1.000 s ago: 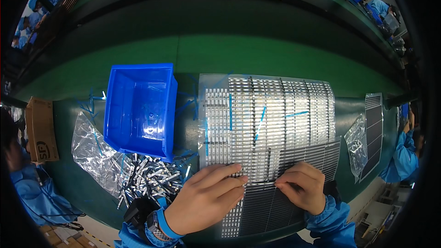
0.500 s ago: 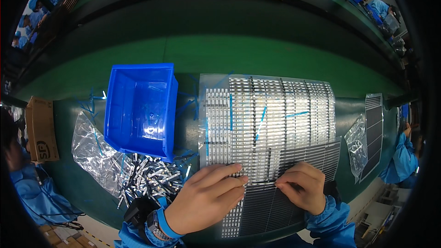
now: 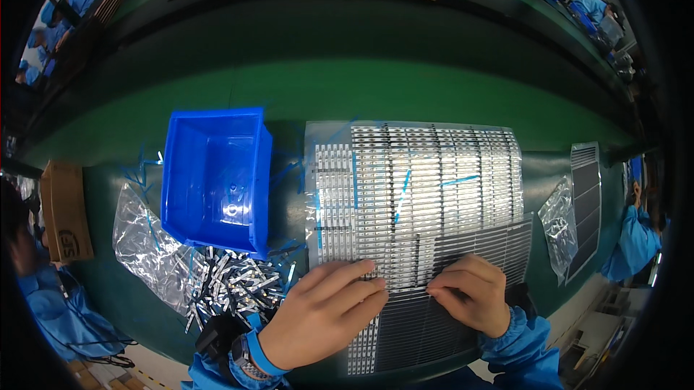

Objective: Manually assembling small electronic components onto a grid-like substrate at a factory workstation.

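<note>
The right hand (image 3: 471, 296) has thumb and finger drawn in close together at a row on the lined sheet (image 3: 463, 206); whether a strip is caught between their tips cannot be told. The left hand (image 3: 322, 315) lies palm down with its fingers extended and grasping nothing visible, fingertips on the sheet's left part, pointing toward the right hand.

The sheet lies on the desk (image 3: 303, 83) under both hands, its long axis running away from the person; its narrow rows lie crosswise, left to right, silver in the far portion and dark in the near right portion, where they climb slightly rightward; two blue slivers (image 3: 403, 195) lie askew on the silver rows.

Left of the sheet stands a blue bin (image 3: 266, 187), open side up, with a bright glint on its inner floor; just nearer the person, loose strips (image 3: 235, 281) lie heaped at many angles, beside a crumpled clear bag (image 3: 144, 234); farther left stands a brown carton (image 3: 66, 209), its contents hidden; to the right, another clear bag (image 3: 557, 227) adjoins a dark banded panel (image 3: 587, 209).
</note>
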`<state>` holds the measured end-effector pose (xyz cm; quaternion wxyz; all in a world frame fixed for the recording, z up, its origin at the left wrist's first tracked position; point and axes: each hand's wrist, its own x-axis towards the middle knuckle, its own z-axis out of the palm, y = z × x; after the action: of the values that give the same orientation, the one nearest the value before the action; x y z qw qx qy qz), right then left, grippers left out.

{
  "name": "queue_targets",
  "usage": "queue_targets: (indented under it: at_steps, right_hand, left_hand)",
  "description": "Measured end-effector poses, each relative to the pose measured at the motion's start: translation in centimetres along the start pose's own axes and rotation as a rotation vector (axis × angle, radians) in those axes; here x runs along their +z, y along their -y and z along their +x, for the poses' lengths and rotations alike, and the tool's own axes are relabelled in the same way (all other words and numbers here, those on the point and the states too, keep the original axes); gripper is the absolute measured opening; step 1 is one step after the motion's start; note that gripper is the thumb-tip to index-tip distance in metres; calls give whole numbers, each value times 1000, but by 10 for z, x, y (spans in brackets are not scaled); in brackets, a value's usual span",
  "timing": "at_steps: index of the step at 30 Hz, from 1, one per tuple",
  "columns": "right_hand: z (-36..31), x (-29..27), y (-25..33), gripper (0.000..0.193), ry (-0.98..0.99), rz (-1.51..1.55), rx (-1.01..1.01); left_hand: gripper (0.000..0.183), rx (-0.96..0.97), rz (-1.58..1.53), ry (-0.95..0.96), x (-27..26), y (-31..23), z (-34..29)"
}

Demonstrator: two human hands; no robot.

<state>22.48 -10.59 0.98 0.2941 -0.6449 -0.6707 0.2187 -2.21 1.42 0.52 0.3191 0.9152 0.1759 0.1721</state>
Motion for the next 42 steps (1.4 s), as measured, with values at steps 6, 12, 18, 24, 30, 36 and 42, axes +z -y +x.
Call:
queue_targets:
  at_steps: [6, 12, 18, 24, 30, 36, 42]
  right_hand:
    - [-2, 4, -3, 20, -38, 31, 16]
    - [-2, 4, -4, 20, -42, 52, -6]
    - [-2, 3, -4, 18, -25, 55, -16]
    - [-4, 3, -5, 16, -11, 62, -13]
    - [-4, 4, -5, 16, -7, 58, -19]
    - [-4, 4, -5, 17, -14, 43, -36]
    - [-5, 4, -6, 18, -32, 47, -47]
  left_hand:
    - [31, 50, 155, 26, 5, -3, -1]
    - [30, 13, 177, 28, 5, -13, 2]
    - [33, 0, 231, 49, 6, -16, 4]
    - [37, 0, 243, 71, 7, -16, 6]
    - [42, 14, 254, 66, 11, -11, 5]
    - [40, 21, 282, 69, 13, -12, 5]
    - [42, 21, 294, 70, 16, -13, 7]
